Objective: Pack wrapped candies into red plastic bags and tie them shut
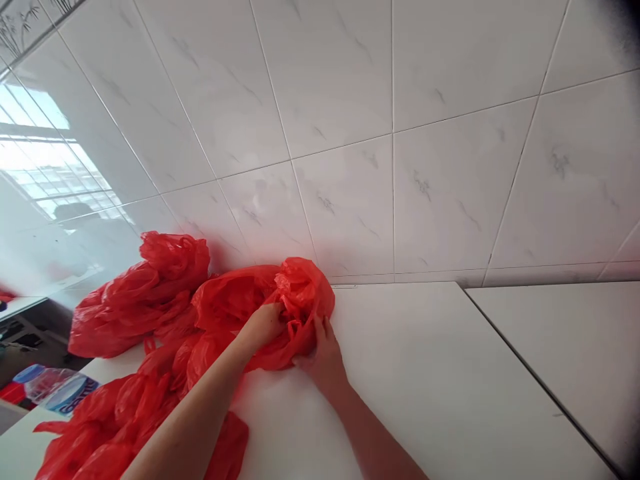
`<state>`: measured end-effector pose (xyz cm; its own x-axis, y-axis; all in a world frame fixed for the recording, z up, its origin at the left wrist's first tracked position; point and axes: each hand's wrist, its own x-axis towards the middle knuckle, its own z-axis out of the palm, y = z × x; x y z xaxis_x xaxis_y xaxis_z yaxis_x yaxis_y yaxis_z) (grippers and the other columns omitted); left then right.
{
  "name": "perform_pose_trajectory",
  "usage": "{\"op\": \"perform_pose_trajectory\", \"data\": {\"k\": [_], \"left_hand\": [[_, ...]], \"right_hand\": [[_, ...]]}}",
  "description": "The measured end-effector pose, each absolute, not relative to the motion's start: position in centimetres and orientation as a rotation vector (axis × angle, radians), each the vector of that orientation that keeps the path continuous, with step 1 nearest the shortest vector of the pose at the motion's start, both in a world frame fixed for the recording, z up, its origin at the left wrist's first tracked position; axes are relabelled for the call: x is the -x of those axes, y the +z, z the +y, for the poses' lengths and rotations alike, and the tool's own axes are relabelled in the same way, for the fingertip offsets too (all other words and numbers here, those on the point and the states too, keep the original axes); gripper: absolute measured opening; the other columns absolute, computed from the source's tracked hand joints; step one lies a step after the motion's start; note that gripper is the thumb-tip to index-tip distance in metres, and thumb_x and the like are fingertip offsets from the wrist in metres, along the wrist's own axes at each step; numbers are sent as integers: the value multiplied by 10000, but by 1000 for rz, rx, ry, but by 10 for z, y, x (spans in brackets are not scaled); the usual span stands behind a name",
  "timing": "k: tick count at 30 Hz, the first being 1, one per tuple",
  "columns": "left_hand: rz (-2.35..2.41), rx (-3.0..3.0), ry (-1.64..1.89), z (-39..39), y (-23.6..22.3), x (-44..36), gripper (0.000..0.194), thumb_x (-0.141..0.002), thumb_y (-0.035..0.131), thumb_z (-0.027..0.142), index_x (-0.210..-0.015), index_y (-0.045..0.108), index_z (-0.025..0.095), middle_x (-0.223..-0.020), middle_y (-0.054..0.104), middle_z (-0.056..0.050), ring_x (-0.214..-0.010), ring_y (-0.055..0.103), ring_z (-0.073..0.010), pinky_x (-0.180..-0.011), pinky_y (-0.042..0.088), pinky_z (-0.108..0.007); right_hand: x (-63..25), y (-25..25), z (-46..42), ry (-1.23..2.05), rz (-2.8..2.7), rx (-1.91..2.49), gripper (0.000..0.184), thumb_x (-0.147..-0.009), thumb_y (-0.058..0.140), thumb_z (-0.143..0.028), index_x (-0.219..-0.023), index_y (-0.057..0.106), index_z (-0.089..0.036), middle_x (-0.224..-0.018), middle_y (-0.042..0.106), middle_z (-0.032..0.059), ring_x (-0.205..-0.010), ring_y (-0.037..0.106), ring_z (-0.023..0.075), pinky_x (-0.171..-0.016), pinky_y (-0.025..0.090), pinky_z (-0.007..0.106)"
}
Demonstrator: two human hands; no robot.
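A red plastic bag (317, 287) lies with its mouth open on the white tabletop, close to the tiled wall. My left hand (265, 325) reaches into the mouth, closed on crumpled red plastic; its fingertips are partly hidden in the folds. On the bag's right side, my right hand (325, 360) grips the outer plastic, with the thumb below and the fingers above. To the left, a bulky bundle of red plastic bags (130, 300) rests against the wall. More crumpled red bags (125, 413) are heaped in front of it, partly behind my left forearm.
A clear plastic bottle (60, 388) with a blue cap lies on its side at the left table edge. The white tabletop (400, 373) extends right to a dark seam, where another white surface (565, 333) begins. A tiled wall (345, 200) rises behind.
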<state>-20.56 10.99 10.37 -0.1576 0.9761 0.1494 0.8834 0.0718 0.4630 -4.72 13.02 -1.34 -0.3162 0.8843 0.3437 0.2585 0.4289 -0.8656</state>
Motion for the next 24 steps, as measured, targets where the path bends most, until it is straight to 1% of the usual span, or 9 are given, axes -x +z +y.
{"op": "perform_pose_trajectory", "data": {"k": [2, 5, 9, 13, 15, 17, 20, 23, 24], "left_hand": [[2093, -1858, 777, 107, 109, 208, 39, -660, 598, 196, -644, 625, 172, -687, 676, -70, -630, 596, -226, -602, 438, -326], [1959, -1792, 959, 101, 121, 214, 49, -654, 629, 204, -680, 654, 169, -733, 693, -54, -708, 623, -224, -665, 482, -315], [1844, -1622, 1340, 90, 139, 224, 168, -653, 680, 287, -743, 653, 147, -673, 665, -34, -617, 606, -188, -605, 507, -302], [1765, -1479, 1796, 75, 169, 226, 192, -643, 691, 315, -641, 576, 162, -513, 545, 36, -465, 469, -101, -455, 426, -215], [1706, -1454, 1993, 68, 188, 217, 230, -641, 684, 285, -565, 498, 172, -465, 459, 69, -433, 375, -63, -408, 360, -172], [1650, -1452, 2117, 64, 203, 200, 263, -647, 667, 241, -530, 442, 174, -450, 402, 80, -433, 333, -51, -397, 327, -156], [1594, -1475, 2145, 71, 207, 162, 180, -705, 608, 226, -587, 483, 172, -516, 469, 59, -496, 439, -72, -470, 403, -174], [1612, -1562, 1992, 88, 187, 118, 76, -707, 632, 217, -714, 581, 161, -677, 599, 5, -674, 578, -134, -603, 486, -233], [1682, -1655, 1792, 94, 177, 105, 74, -739, 606, 232, -765, 603, 164, -748, 627, -19, -717, 597, -152, -625, 496, -253]], "right_hand": [[62, -19, 129, 848, -1859, 988, 894, -623, 740, -232, -1414, 323, -233, -1456, 309, 131, -1286, 375, 333, -1018, 374, 465], [64, -24, 131, 780, -1892, 971, 543, -719, 647, -171, -1244, 524, -230, -1201, 539, 104, -1038, 557, 269, -907, 444, 411], [58, -25, 133, 790, -1891, 961, 213, -805, 510, -119, -929, 655, -215, -875, 602, 52, -793, 582, 203, -756, 466, 336], [57, -24, 132, 811, -1907, 927, 228, -824, 458, -99, -864, 657, -204, -851, 629, 42, -783, 586, 193, -754, 462, 330], [57, -23, 131, 828, -1936, 874, 264, -809, 495, -103, -983, 657, -218, -954, 658, 34, -868, 598, 197, -843, 448, 351], [56, -23, 129, 844, -1971, 814, 419, -772, 559, -111, -1168, 600, -243, -1103, 650, 30, -975, 591, 208, -943, 405, 381], [55, -23, 125, 867, -1996, 766, 643, -737, 618, -128, -1345, 456, -261, -1221, 604, 40, -1061, 564, 225, -999, 372, 404], [54, -26, 124, 893, -1982, 775, 627, -746, 633, -141, -1338, 457, -252, -1165, 616, 55, -1047, 568, 232, -963, 411, 413], [53, -28, 124, 901, -1969, 784, 577, -763, 635, -159, -1312, 480, -241, -1149, 616, 63, -1042, 570, 234, -945, 427, 417]]}}
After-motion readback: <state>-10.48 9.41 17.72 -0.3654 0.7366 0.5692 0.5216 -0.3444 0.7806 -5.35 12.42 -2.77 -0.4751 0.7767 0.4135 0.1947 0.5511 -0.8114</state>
